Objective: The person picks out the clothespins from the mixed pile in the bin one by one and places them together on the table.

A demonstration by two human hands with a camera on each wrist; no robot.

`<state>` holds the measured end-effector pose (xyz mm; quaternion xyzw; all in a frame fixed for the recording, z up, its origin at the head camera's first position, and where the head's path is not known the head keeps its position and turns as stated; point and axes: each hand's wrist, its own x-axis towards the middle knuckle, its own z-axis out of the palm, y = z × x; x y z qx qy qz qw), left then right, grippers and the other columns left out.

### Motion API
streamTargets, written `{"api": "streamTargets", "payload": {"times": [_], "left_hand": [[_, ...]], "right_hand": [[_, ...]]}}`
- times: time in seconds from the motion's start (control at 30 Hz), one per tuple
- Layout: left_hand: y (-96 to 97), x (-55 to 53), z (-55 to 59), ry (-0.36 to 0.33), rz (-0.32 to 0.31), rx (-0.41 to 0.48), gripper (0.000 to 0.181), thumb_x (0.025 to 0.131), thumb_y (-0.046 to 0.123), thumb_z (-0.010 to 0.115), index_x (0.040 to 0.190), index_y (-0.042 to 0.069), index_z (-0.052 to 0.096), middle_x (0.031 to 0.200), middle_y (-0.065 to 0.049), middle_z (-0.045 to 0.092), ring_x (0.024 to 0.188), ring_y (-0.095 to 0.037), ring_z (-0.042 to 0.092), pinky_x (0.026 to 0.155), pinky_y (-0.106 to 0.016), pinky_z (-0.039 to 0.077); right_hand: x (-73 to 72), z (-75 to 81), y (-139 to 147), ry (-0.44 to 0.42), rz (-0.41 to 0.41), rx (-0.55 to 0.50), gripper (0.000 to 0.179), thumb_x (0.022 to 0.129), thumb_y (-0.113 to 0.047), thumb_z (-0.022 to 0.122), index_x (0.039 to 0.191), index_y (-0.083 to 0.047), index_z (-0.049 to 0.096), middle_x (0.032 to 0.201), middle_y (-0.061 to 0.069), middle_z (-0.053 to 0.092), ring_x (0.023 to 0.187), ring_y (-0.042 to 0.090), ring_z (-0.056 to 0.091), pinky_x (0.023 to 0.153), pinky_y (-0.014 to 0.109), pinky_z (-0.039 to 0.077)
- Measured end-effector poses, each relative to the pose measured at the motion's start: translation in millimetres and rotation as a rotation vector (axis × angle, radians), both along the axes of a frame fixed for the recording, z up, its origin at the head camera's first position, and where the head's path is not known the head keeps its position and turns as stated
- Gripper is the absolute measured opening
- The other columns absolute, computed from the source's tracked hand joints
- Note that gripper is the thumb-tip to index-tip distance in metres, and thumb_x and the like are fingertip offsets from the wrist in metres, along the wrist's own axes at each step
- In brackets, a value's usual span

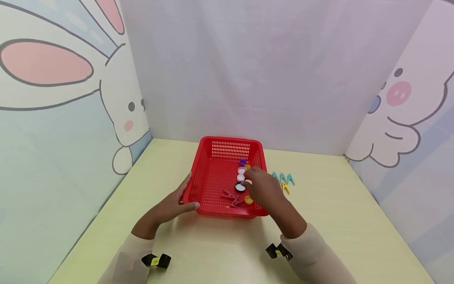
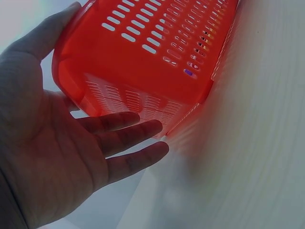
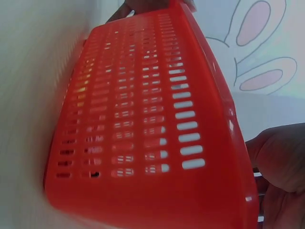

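Observation:
A red plastic basket (image 1: 213, 177) with slotted walls stands on the table. My left hand (image 1: 172, 205) rests against its near left corner, thumb on the front rim, other fingers along the left side. In the left wrist view, three of that hand's fingers (image 2: 138, 160) extend straight below the rim. My right hand (image 1: 264, 187) reaches over the right rim into the basket, fingertips down among small bottle caps. Near them are a white cap (image 1: 241, 178) and a black-rimmed cap (image 1: 240, 187). Whether the fingertips pinch a cap is hidden.
Inside the basket also lie a purple cap (image 1: 242, 162), a yellow cap (image 1: 248, 200) and pink clothespins (image 1: 228, 194). Right of it on the table are teal clothespins (image 1: 282, 177) and a yellow clothespin (image 1: 285, 187). A pale wall (image 1: 241, 79) rises behind the table.

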<state>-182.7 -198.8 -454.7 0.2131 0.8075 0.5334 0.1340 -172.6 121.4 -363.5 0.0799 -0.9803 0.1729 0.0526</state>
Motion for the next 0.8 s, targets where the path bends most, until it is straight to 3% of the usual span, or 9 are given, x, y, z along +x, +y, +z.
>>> {"api": "streamTargets", "payload": {"times": [0.17, 0.43, 0.67, 0.8], "left_hand": [[0.1, 0.4, 0.5, 0.000, -0.002, -0.002, 0.127, 0.090, 0.039, 0.088, 0.177, 0.024, -0.003, 0.169, -0.021, 0.035, 0.147, -0.046, 0.048, 0.099, -0.047, 0.067], [-0.2, 1.8, 3.3, 0.007, -0.005, -0.001, 0.125, 0.091, 0.041, 0.086, 0.177, 0.025, -0.002, 0.170, -0.023, 0.034, 0.146, -0.045, 0.050, 0.098, -0.046, 0.067], [-0.4, 2.2, 3.1, -0.004, -0.003, -0.004, 0.125, 0.091, 0.042, 0.086, 0.177, 0.025, -0.002, 0.170, -0.022, 0.034, 0.145, -0.044, 0.051, 0.098, -0.045, 0.067], [-0.8, 1.5, 2.4, 0.002, -0.003, -0.003, 0.125, 0.091, 0.041, 0.086, 0.177, 0.025, -0.002, 0.170, -0.022, 0.035, 0.144, -0.044, 0.051, 0.097, -0.045, 0.067]], "right_hand": [[-3.2, -2.2, -12.4, -0.040, 0.029, 0.009, 0.037, 0.083, -0.026, 0.097, 0.115, -0.017, 0.082, 0.110, 0.002, 0.078, 0.097, 0.020, 0.071, 0.078, 0.037, 0.068], [-11.4, -10.0, -29.6, -0.116, 0.082, 0.058, 0.025, 0.087, -0.026, 0.094, 0.107, -0.015, 0.082, 0.099, 0.002, 0.081, 0.081, 0.016, 0.068, 0.071, 0.033, 0.064], [-16.2, -21.0, -35.0, -0.202, 0.108, 0.006, 0.017, 0.088, -0.021, 0.092, 0.096, -0.014, 0.079, 0.085, 0.000, 0.074, 0.076, 0.017, 0.064, 0.069, 0.032, 0.059], [-14.7, -24.5, -34.9, -0.229, 0.149, -0.033, 0.016, 0.088, -0.016, 0.091, 0.097, -0.012, 0.079, 0.084, 0.000, 0.073, 0.074, 0.018, 0.065, 0.066, 0.030, 0.058]]}}
